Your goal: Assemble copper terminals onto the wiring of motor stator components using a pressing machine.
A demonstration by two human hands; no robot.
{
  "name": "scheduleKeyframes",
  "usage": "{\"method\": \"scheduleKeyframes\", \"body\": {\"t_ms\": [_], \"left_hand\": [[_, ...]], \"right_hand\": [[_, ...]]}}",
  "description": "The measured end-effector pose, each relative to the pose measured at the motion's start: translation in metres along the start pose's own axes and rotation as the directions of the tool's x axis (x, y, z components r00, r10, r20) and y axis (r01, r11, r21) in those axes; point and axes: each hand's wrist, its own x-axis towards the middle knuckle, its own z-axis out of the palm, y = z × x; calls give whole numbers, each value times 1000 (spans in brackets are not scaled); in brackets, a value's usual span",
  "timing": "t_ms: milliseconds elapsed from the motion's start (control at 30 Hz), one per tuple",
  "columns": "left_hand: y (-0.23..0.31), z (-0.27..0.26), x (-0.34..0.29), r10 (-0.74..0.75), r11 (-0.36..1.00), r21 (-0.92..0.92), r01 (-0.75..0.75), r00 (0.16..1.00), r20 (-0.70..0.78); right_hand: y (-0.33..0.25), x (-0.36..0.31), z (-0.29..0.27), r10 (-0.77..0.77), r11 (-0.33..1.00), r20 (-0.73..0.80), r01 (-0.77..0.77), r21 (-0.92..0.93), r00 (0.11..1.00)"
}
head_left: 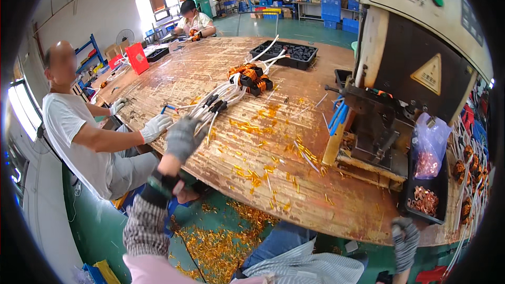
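Observation:
My left hand (184, 138), in a grey glove, reaches over the near left table edge, its thumb apart from its fingers. Its fingertips are beside a bundle of white cables (223, 94) with black sleeves (216, 105); I see nothing held. The cables lead to copper-wound coils with black parts (252, 78). My right hand (405, 236), in a striped grey glove, is low at the front table edge, below a black tray (441, 210) of small copper pieces (424, 201). Its fingers look curled, but their tips are hidden.
A press machine (379, 131) stands at the right, beside hanging coils (465, 179). Golden scraps (252, 176) litter the wooden table (294, 100) and floor. A co-worker (79, 126) sits left, a white-gloved hand (156, 128) near mine. Another person (194, 21) works at the far end.

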Motion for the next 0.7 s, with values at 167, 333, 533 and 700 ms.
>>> {"method": "scheduleKeyframes", "body": {"t_ms": [167,333,533,700], "left_hand": [[-43,77,125,-245,966,-7,258,927,284],[-79,167,156,-249,922,-150,358,842,478],[-71,177,172,-331,922,-67,380,869,369],[-76,166,203,-296,751,-527,398,916,270]], "right_hand": [[10,-11,71,144,990,-45,-144,3,989],[21,0,106,-190,890,-53,149,-432,980],[32,-9,121,-1,788,-44,-27,-615,999],[49,-18,126,-126,808,-67,63,-586,990]]}}
